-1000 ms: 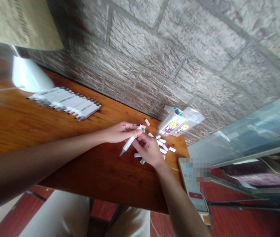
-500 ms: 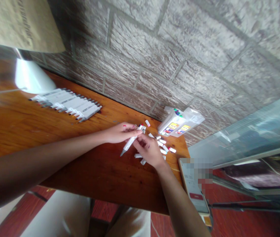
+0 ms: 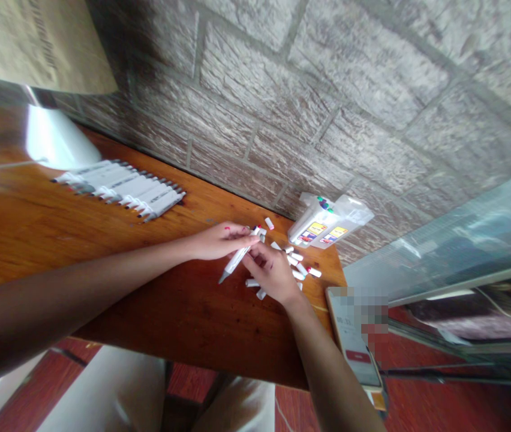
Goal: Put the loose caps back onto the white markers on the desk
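Note:
My left hand [image 3: 219, 241] is closed round the upper part of a white marker [image 3: 236, 259] that slants down to the left, its grey tip bare above the wooden table [image 3: 102, 264]. My right hand [image 3: 271, 273] is curled beside it, fingers pinched near the marker's top end; what they hold is hidden. Several loose white caps [image 3: 298, 264] lie scattered just right of both hands. A row of several white markers [image 3: 120, 189] lies side by side at the far left of the table.
A clear plastic marker case [image 3: 327, 222] leans against the brick wall at the table's back right. A phone [image 3: 354, 342] sits at the table's right edge. A white lamp base [image 3: 53, 141] stands at the back left.
Both hands and the marker stay almost where they were. The view has shifted only slightly.

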Demonstrator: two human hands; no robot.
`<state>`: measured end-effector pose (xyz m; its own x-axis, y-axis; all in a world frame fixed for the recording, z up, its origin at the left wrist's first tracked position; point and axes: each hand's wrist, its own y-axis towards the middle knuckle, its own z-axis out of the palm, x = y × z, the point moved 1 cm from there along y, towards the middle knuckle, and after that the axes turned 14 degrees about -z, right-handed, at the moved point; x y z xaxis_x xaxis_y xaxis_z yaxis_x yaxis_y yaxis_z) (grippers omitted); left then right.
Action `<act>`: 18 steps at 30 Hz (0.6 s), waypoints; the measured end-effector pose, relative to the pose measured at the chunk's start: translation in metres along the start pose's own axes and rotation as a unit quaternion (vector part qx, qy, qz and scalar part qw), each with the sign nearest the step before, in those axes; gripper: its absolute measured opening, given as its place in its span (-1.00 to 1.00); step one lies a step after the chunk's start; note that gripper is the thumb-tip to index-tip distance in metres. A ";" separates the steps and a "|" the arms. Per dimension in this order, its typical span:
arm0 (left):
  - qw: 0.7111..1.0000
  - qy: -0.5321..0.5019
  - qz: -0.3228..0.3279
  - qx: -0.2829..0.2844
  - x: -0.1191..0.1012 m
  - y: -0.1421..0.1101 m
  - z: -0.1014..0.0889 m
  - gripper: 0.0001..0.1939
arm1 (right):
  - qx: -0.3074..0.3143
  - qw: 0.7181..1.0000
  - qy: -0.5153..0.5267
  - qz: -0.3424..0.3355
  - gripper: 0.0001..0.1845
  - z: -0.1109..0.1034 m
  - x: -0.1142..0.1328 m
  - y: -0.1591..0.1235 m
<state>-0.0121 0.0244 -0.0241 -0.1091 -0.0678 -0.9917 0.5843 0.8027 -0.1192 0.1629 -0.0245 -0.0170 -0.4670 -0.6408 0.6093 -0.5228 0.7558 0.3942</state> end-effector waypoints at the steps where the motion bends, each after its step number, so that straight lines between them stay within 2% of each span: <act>1: 1.000 0.004 0.001 0.006 0.000 0.000 0.000 -0.59 | 0.000 1.000 0.000 -0.001 -0.82 0.000 -0.001 0.000; 7: 0.999 0.045 0.008 0.011 0.001 0.001 -0.001 -0.54 | 0.002 1.000 -0.017 -0.009 -0.79 0.000 -0.001 0.000; 13: 0.980 0.186 0.073 -0.011 0.001 -0.002 0.000 -0.58 | 0.025 0.997 -0.065 -0.014 -0.77 0.000 0.000 0.000; 18: 0.965 0.252 0.071 -0.017 -0.001 -0.005 0.002 -0.54 | 0.051 0.996 -0.070 -0.019 -0.81 -0.001 -0.001 -0.001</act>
<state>-0.0132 0.0197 -0.0227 -0.4124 0.3345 -0.8474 0.5960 0.8025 0.0268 0.1644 -0.0240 -0.0174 -0.5367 -0.6865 0.4906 -0.6088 0.7177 0.3382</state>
